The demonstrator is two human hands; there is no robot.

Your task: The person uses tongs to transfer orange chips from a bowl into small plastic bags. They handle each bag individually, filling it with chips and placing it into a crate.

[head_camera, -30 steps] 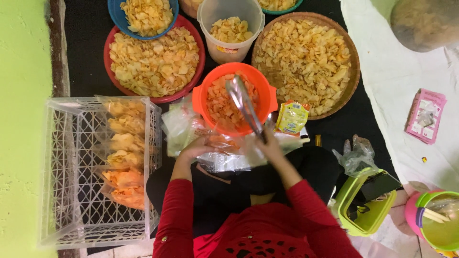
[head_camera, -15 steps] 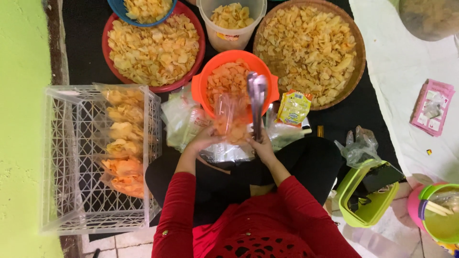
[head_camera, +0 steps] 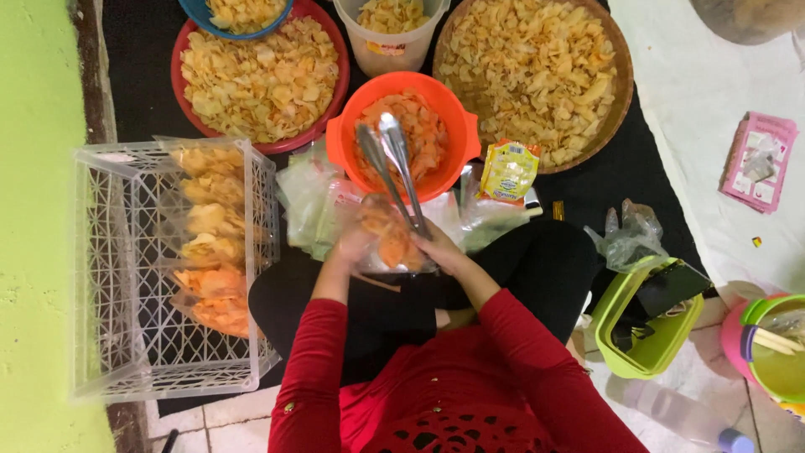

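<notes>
- Seen from above, a seated person in red sleeves works over a small clear plastic bag of orange chips, held low in front of the lap.
- The left hand cups the bag's left side, fingers closed around the plastic.
- The right hand presses against the bag's right edge, its grip closed on the handles of metal tongs.
- The tongs slant up and away from the bag, their tips over the orange bowl of orange chips just beyond it.
- A white wire crate on the left holds filled bags; trays of pale chips line the top of the floor.
</notes>
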